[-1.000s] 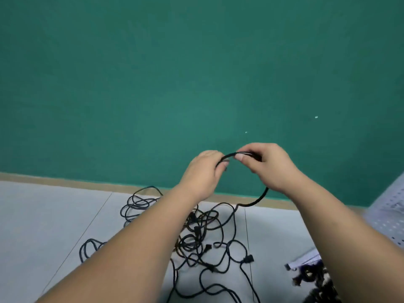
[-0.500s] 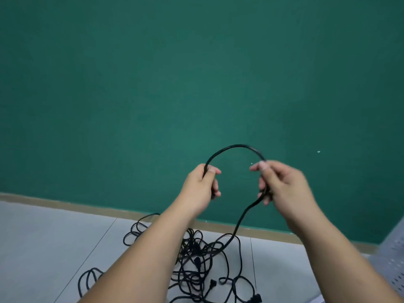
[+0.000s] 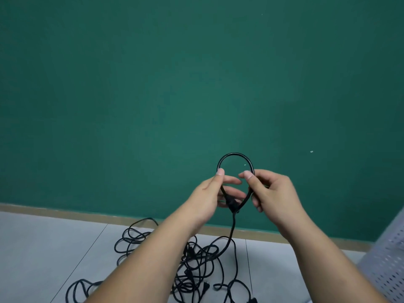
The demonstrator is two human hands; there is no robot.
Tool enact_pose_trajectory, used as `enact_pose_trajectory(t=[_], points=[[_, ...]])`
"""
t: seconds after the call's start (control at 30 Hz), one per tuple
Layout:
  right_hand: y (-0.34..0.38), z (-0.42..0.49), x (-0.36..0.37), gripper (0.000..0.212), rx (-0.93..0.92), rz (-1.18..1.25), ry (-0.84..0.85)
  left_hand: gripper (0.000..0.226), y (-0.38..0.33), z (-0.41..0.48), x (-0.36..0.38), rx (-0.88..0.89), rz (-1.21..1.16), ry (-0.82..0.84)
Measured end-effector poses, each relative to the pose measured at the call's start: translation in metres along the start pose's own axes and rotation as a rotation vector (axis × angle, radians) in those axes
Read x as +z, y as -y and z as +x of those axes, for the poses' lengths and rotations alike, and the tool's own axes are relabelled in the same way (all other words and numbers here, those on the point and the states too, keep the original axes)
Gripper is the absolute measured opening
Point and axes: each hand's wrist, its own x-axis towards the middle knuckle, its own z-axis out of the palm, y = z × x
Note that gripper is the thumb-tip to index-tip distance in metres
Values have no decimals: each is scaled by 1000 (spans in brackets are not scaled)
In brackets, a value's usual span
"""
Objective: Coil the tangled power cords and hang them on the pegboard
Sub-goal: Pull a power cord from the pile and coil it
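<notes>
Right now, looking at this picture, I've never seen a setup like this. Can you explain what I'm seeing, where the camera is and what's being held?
There is no machine here, only a person's two bare hands. The camera is worn on the person's head and looks forward and down, so the arms reach in from the bottom. The left hand and the right hand each pinch a thin black power cord, bent into a small loop above them. What looks like its plug sits by the left fingers. The cord hangs down to a tangled pile of black cords on the pale grey tiled floor. Behind is a plain green wall. A white perforated board, probably the pegboard, is at the right edge.
</notes>
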Motion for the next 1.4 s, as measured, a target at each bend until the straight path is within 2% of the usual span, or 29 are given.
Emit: enact_pose_trajectory(t=[0.1, 0.23, 0.4, 0.53, 0.63, 0.77, 0.83, 1.0, 1.17, 1.33, 1.4], points=[[-1, 6, 1, 10, -1, 145, -55, 42, 7, 4, -3, 63, 90, 2], [-4, 13, 4, 19, -27, 225, -88, 27, 15, 10, 0, 106, 79, 2], [-11, 20, 10, 26, -20, 211, -23, 31, 15, 14, -1, 133, 220, 70], [-14, 24, 13, 23, -15, 223, -7, 36, 16, 15, -4, 145, 335, 76], [-21, 30, 13, 21, -25, 90, -22, 39, 22, 20, -2, 51, 210, 89], [-26, 35, 13, 17, -4, 59, -2, 37, 27, 23, -2, -12, 246, 155], [-24, 36, 11, 12, 29, 114, -51, 32, 27, 23, -4, -15, 284, 140], [-23, 38, 14, 8, 116, 311, -98, 30, 25, 30, -15, -9, 263, -64], [-23, 40, 10, 12, 126, 291, -9, 25, 24, 24, -18, -24, 144, -26], [-27, 40, 9, 19, 135, 397, -28, 28, 22, 24, -25, -4, 30, -119], [-29, 41, 12, 19, 85, 352, -42, 32, 20, 19, -21, -53, -9, -74]])
